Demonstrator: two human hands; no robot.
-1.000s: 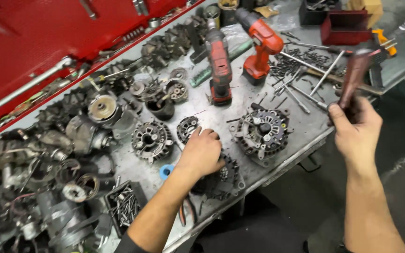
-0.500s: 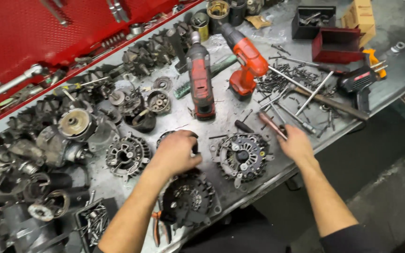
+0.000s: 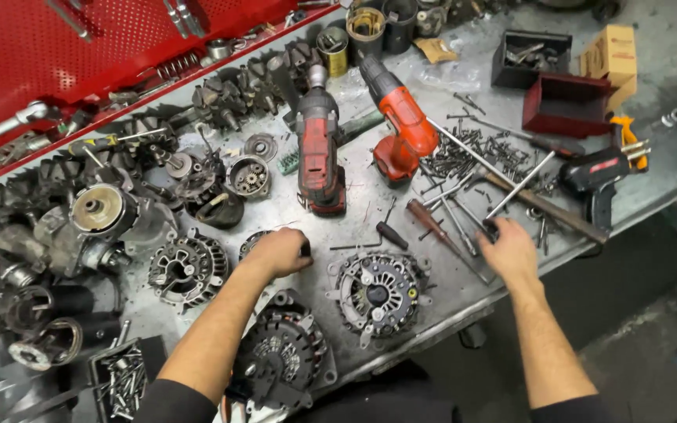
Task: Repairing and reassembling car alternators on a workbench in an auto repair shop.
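A round grey finned alternator housing (image 3: 187, 270) is seen at the left of the metal workbench (image 3: 417, 196). The left hand (image 3: 280, 251) is closed over a dark round part (image 3: 254, 241). The right hand (image 3: 508, 251) is curled around a black-handled tool (image 3: 489, 228) beside scattered screws.

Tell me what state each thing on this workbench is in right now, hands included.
Left hand: closed over a small dark round part, resting on the bench.
Right hand: fingers on a black-tipped tool among long metal rods.
Round grey alternator housing: lying flat, untouched.
Dark red cordless driver: lying down.
Orange-red cordless drill: lying on its side.
Dark red metal box: open.
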